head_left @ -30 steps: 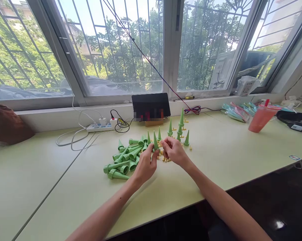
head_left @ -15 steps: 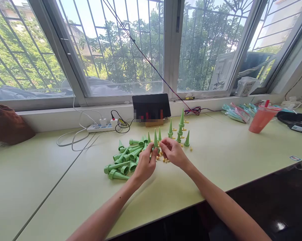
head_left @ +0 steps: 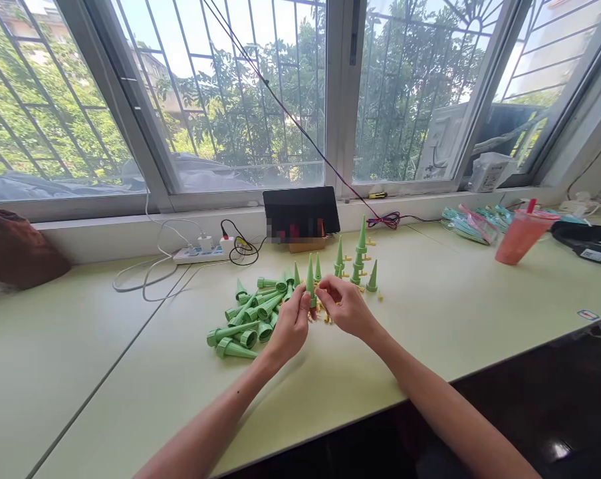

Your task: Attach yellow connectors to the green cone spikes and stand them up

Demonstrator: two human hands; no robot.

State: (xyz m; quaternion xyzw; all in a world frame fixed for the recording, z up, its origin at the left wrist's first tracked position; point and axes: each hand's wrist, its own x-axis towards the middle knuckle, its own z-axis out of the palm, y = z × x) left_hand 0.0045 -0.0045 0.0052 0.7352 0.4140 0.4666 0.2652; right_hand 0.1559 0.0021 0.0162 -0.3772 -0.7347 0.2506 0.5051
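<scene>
Left hand [head_left: 291, 324]: pinching one green cone [head_left: 310, 276], tip up, over the table [head_left: 420, 319] between heap and standing group. Right hand [head_left: 349, 307]: fingers curled in beside the cone's base; whether they pinch anything, I cannot tell.

Seemingly finished: upright cones [head_left: 361, 234] to the right, some stacked, several with yellow fittings [head_left: 371, 242] jutting sideways. Seemingly outstanding: the held cone, and heaped cones [head_left: 268, 306] to the left, mostly on their sides, several showing open ends; also loose yellow pieces [head_left: 326, 319] near the hands.

Obscured: the held cone's lower end, partly behind fingers; loose pieces behind both hands, uncounted.
</scene>
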